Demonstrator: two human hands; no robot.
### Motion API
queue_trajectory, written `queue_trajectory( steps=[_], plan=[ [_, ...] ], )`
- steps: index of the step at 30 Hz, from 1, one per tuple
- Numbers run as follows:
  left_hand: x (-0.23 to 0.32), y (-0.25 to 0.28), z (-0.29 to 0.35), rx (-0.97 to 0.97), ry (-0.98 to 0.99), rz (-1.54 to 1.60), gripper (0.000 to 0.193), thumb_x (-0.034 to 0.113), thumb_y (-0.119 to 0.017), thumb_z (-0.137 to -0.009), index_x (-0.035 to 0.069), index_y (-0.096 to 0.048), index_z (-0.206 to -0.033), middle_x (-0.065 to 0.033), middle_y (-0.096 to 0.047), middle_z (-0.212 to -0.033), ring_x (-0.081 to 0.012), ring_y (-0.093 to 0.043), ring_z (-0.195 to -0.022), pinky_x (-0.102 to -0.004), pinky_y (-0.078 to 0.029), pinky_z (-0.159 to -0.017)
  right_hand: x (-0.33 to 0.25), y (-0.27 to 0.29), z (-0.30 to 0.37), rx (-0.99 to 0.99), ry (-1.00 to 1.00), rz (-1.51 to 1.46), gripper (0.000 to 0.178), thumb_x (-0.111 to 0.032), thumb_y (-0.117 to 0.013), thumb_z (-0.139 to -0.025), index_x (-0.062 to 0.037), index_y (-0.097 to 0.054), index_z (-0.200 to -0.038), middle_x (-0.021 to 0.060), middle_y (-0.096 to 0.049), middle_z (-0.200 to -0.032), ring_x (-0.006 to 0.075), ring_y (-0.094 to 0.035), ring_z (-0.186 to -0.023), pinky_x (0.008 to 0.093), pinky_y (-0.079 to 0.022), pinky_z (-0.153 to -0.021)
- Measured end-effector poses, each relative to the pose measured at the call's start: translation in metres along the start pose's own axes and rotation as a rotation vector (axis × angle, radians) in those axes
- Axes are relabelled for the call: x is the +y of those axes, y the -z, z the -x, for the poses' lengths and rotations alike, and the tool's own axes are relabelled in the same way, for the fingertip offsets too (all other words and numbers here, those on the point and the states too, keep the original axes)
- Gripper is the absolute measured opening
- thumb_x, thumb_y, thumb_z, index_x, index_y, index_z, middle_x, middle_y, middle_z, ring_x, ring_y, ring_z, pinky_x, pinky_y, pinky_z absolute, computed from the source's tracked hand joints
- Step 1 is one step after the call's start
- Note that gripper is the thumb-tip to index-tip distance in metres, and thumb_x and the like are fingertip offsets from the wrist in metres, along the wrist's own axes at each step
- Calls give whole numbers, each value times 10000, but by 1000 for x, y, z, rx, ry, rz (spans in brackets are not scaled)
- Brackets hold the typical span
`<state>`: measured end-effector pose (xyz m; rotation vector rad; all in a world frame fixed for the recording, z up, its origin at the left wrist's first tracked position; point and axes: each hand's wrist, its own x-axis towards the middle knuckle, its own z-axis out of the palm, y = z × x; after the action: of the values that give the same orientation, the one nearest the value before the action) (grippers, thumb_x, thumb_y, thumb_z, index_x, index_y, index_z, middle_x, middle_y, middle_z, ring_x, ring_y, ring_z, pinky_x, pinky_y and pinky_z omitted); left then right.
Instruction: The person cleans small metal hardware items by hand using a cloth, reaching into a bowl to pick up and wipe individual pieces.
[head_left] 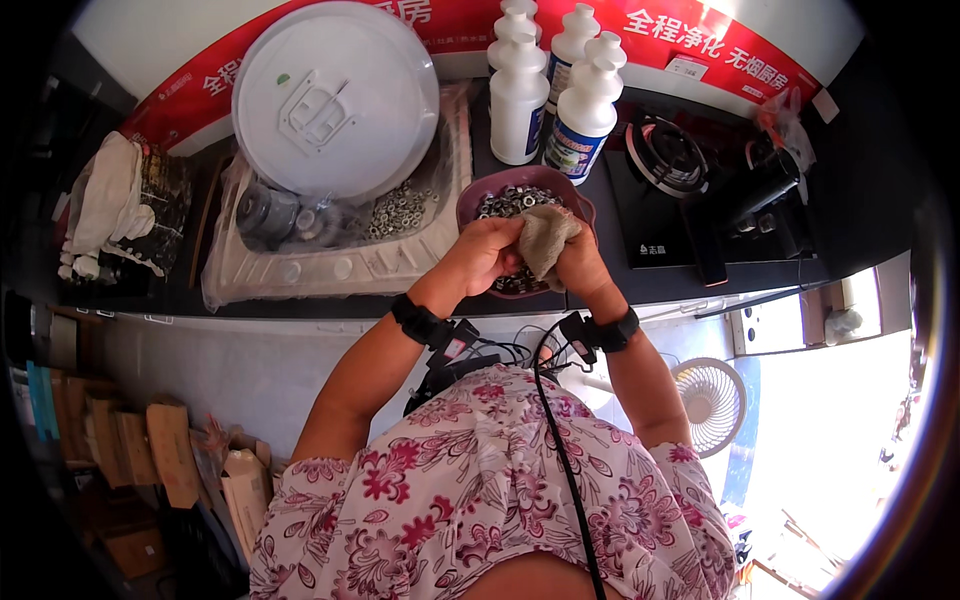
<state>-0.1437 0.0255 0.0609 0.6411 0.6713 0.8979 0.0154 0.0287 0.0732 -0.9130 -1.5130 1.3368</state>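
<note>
A beige cloth [545, 240] is bunched between my two hands, above a dark pink bowl [468, 208]. My right hand [584, 264] is closed round the cloth's right side. On the other side, my left hand [484, 254] has its thumb and fingers pinched together against the cloth's left edge; what lies inside that pinch is hidden. Small metal nuts [520, 200] fill the bowl below, partly covered by the hands and cloth. More loose metal nuts [398, 210] lie in the plastic-wrapped sink [440, 235] to the left.
A large round white lid [390, 120] leans over the sink, near metal fittings [268, 215]. Several white bottles [519, 105] stand behind the bowl. To the right is a black gas hob [650, 215]. White gloves [105, 195] lie far left. A black cable [560, 440] hangs before me.
</note>
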Motion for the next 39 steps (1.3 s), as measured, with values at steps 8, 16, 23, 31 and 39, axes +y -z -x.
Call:
queue_trajectory(
  steps=[8,16,23,31,39],
  plan=[
    [4,2,4,-3,30,76,123,192,-540,-818,71,-551,-800,-4,-520,-665,-93,-457,-539,-220,-393,-518,-6,-1,0,130,-116,20,208,-29,-485,-788,-19,-538,-989,49,-592,-860,116,-541,-782,237,-445,-686],
    [43,12,22,68,-184,180,87,154,-560,-798,72,-563,-770,-6,-531,-637,-91,-458,-518,-229,-387,-514,1,0,-3,140,2,-86,251,-131,-479,-827,6,-480,-1038,86,-588,-895,140,-557,-783,238,-449,-674],
    [72,79,31,388,-257,-23,79,135,-591,-765,67,-559,-790,-8,-533,-669,-82,-455,-512,-202,-368,-479,9,5,-5,109,2,-82,281,-146,-492,-818,23,-471,-1042,110,-587,-919,158,-558,-832,251,-446,-698],
    [62,86,29,886,-216,-578,202,130,-576,-764,32,-550,-938,0,-524,-682,-76,-475,-541,-203,-369,-468,8,4,-4,139,-4,-77,265,-145,-492,-816,21,-485,-1023,109,-593,-906,159,-565,-825,248,-449,-693],
    [37,10,9,284,-726,-1542,92,103,-595,-686,20,-605,-724,-85,-557,-671,-248,-548,-646,-321,-432,-576,0,3,-4,169,-32,-46,219,-138,-488,-816,4,-518,-979,90,-609,-861,122,-561,-743,218,-443,-620]
  ],
)
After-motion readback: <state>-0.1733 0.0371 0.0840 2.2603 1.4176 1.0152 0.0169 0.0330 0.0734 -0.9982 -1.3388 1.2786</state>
